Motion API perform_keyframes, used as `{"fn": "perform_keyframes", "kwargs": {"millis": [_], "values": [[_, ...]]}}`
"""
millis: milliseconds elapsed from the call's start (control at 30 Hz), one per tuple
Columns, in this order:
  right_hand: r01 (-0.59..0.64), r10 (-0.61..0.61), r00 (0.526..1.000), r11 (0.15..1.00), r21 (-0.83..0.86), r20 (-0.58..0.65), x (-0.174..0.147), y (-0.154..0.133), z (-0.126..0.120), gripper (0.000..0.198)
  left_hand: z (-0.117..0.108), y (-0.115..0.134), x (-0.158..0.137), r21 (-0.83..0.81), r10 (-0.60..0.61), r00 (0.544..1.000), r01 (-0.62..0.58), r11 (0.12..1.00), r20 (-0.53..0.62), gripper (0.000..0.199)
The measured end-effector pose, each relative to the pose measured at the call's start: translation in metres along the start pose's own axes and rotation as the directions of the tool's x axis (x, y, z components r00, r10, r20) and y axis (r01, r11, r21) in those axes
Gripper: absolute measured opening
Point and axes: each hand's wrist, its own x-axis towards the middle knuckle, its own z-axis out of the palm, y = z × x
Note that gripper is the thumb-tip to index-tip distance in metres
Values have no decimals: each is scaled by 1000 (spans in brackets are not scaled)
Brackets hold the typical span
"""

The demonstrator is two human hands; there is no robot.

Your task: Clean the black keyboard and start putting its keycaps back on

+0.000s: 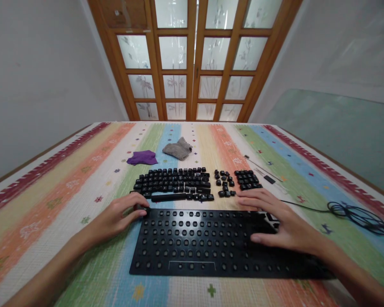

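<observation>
A black keyboard base point(192, 243), stripped of its keycaps, lies flat on the tablecloth in front of me. My left hand point(121, 213) is at its far left corner, thumb and index finger pinched on a small black keycap point(147, 209) at the corner position. The fingers partly hide that keycap. Over the right part of the base, my right hand point(275, 217) rests with fingers stretched out and thumb apart, covering some of its surface. Loose black keycaps point(166, 181) lie in rows just beyond the base, with a long spacebar point(168, 197) nearest to it.
Behind the keycaps lie a purple cloth point(143, 157) and a grey cloth point(178, 149). A thin brush point(262, 167) and a small black piece point(269, 179) are at the right. A coiled black cable point(360, 217) sits farther right. Wooden glass-paned doors point(193, 72) stand beyond the table.
</observation>
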Motion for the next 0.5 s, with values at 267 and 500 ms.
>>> {"fn": "perform_keyframes", "kwargs": {"millis": [267,500], "values": [[-143,109,932,987,-72,-346,-26,26,-8,25,2,8,-2,7,43,998,-43,999,-55,11],[-138,76,913,982,-129,-400,-25,24,-6,19,6,7,-2,81,110,992,-105,991,-54,14]]}}
